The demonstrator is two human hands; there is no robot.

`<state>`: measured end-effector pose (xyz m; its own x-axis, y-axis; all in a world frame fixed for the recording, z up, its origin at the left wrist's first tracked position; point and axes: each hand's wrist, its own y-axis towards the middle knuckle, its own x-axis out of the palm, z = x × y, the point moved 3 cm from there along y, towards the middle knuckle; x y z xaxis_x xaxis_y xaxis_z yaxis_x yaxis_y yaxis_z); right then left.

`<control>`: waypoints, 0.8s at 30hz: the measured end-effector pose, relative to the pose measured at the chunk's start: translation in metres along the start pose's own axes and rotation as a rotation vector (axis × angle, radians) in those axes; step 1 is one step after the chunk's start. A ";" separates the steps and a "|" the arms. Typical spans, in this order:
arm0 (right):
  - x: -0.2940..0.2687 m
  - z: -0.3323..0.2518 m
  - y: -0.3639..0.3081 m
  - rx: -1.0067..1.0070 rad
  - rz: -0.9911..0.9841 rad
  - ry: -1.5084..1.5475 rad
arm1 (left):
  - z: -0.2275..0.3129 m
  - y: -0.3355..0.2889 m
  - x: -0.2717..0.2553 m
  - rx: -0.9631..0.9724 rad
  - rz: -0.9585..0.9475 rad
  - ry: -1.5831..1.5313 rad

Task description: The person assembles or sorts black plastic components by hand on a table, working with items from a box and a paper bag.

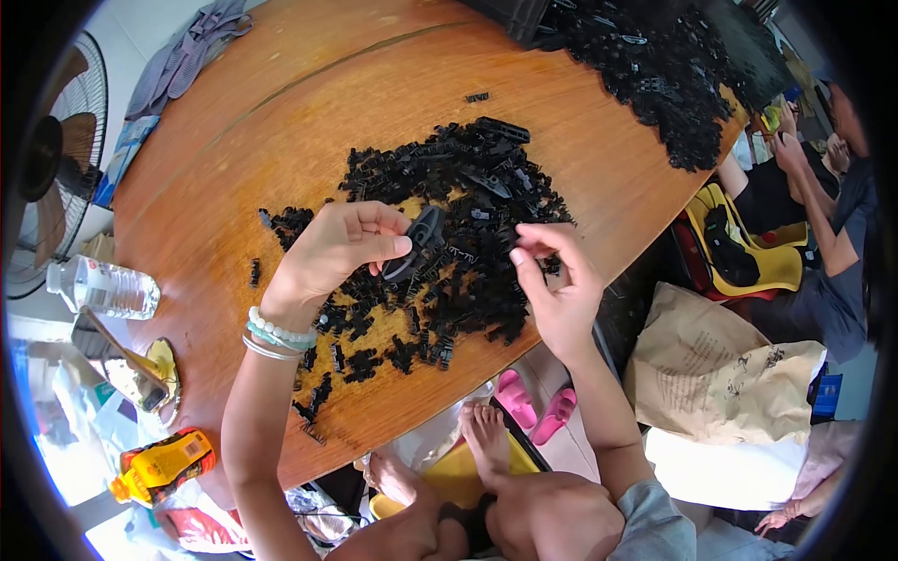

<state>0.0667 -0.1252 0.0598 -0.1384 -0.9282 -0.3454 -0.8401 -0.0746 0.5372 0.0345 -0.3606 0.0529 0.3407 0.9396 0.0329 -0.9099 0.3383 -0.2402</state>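
My left hand point(341, 245) pinches a dark oval plastic part point(414, 245) between thumb and fingers, held above the pile. My right hand point(564, 285) hovers over the pile's right side, its thumb and fingertips drawn close together. What it pinches, if anything, is too small and dark to make out against the pieces behind. Under both hands spreads a loose heap of small black plastic pieces point(449, 178) on the wooden table point(309, 112). A larger black ridged piece point(502, 129) lies at the heap's far edge.
A bigger black heap point(655, 84) covers the table's far right, beside a black crate point(505, 14). Along the left stand a water bottle point(105, 288), a phone point(131, 369), an orange-labelled bottle point(164, 466) and a fan point(65, 159). A paper bag point(716, 365) and another person point(837, 224) are at right.
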 end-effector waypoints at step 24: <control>0.038 -0.056 -0.007 -0.117 -0.084 0.159 | -0.002 -0.056 0.044 0.150 0.166 -0.101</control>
<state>0.0966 -0.1803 0.0863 0.0223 -0.9621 -0.2718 -0.7771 -0.1877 0.6007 0.1013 -0.3382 0.0664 0.1646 0.9809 0.1037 -0.9791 0.1752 -0.1035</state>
